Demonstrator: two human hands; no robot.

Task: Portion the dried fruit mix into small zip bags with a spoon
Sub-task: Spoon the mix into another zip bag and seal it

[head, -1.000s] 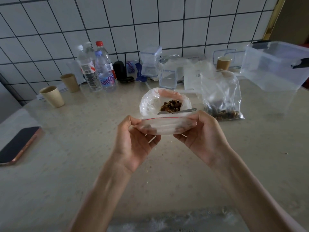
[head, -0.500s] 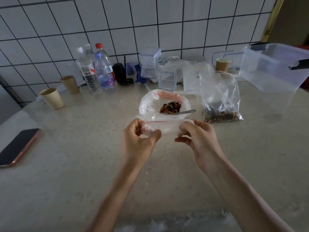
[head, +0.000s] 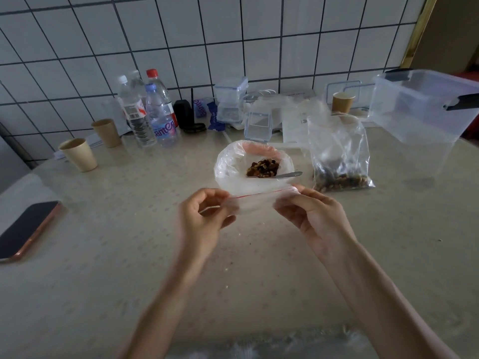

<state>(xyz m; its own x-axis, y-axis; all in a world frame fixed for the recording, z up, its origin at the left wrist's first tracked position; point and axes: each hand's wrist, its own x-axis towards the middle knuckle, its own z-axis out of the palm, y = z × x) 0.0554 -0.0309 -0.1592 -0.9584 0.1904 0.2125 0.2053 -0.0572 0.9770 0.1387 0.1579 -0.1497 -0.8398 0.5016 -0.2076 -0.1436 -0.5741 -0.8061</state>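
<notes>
My left hand point(head: 204, 224) and my right hand point(head: 313, 216) pinch the two ends of a small clear zip bag point(head: 255, 202) with a red seal line, held stretched above the table. Just behind it sits a bowl lined with a plastic bag point(head: 230, 167), holding a pile of dried fruit mix point(head: 263, 168). A metal spoon point(head: 287, 174) lies in the bowl, handle pointing right. To the right stands a filled zip bag point(head: 338, 156) with dried fruit at its bottom.
A phone point(head: 27, 226) lies at the left table edge. Two paper cups point(head: 77, 155), water bottles point(head: 149, 112) and small clear boxes point(head: 258, 124) line the tiled wall. A large clear storage bin point(head: 425, 104) stands at the back right, another paper cup point(head: 342, 102) beside it.
The small zip bag was bunched between my hands half a second ago; my hands have moved apart and now hold it stretched flat by its ends.
</notes>
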